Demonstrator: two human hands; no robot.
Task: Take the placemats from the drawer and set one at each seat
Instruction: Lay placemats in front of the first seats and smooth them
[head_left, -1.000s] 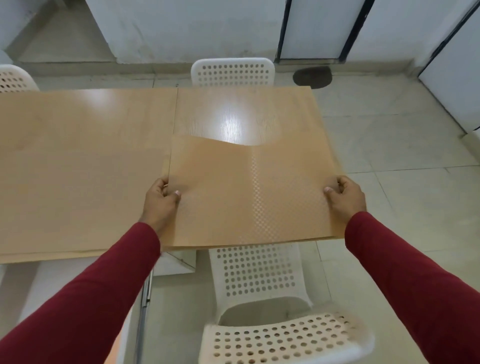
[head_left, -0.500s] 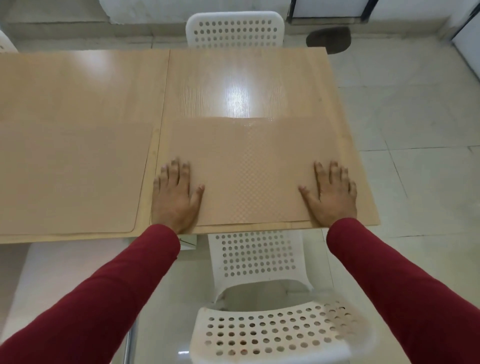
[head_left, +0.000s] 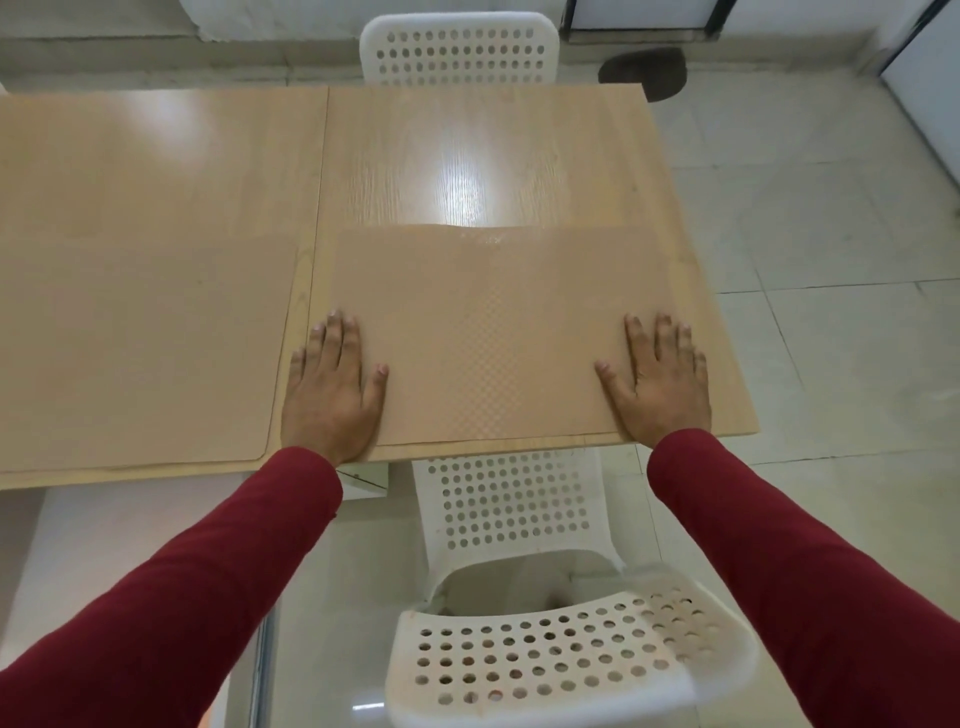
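Both hands lie flat on the tan placemat (head_left: 488, 338), which sits on the right half of the wooden worktop (head_left: 467, 156), its near edge almost flush with the worktop's near edge. The left hand (head_left: 332, 389) presses down at the mat's near left corner, fingers (head_left: 335, 338) extended and slightly spread, thumb angled out to the right. The right hand (head_left: 657, 384) mirrors it at the near right corner, fingers (head_left: 662, 338) spread, thumb pointing left. Neither hand is pinching anything; the palms are simply down on the mat.

A second ago the mat was held by its side edges, lifted and sagging in the middle above the worktop. Half a second ago it was already down with the palms on it. Since then the hands are in much the same places, and the view has shifted only a little. The mat's far edge shows a slight raised bump near its middle, under the glare of the light, so it does not lie wholly flat there.

A second placemat (head_left: 140, 353) lies flat on the left half of the worktop, just beside the first, with a narrow strip of bare wood between them. A white perforated chair (head_left: 540, 660) stands on the near side, right below the mat being pressed, and another white chair (head_left: 460, 49) is tucked in on the far side, opposite it. Red sleeves (head_left: 208, 587) cover both arms to the wrists.
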